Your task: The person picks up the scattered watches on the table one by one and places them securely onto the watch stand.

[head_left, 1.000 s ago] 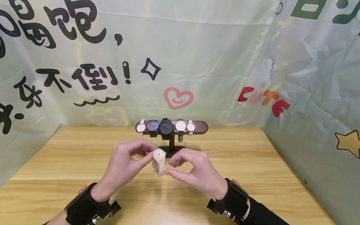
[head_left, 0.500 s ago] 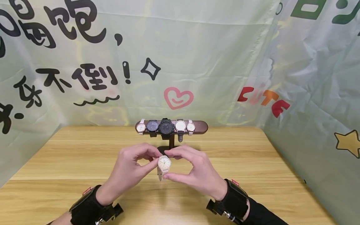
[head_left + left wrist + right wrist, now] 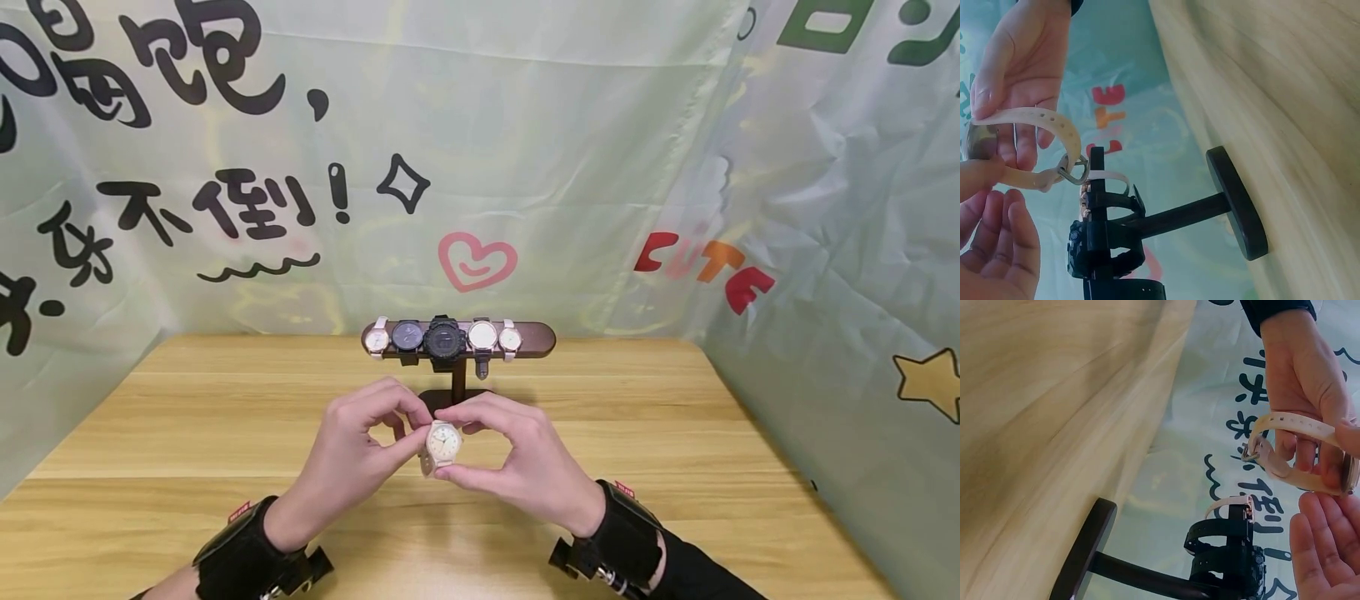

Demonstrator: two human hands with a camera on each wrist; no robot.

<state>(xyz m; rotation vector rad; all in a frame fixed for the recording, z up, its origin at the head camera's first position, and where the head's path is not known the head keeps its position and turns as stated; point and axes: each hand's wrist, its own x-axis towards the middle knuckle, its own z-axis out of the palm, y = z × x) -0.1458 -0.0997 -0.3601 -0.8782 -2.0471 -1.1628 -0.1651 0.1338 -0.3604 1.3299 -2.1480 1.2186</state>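
Note:
A wristwatch with a pale strap and a white round dial is held up between both hands, face toward the head camera. My left hand pinches it by the left side with thumb and forefinger. The right hand grips the case from the other side, forefinger at the top and thumb at the bottom. In the left wrist view the pale strap forms a closed loop hanging behind the case, its metal buckle at the far end. Fingers hide parts of the case in both wrist views.
Just behind the hands stands a dark watch stand carrying several watches; its right end is bare. A black watch sits mid-bar. The wooden table meets a printed cloth backdrop at the back and sides.
The left hand has moved the watch right and slightly toward me, its dial turning to face the head camera. The right hand's finger and thumb have come from apart onto the watch.

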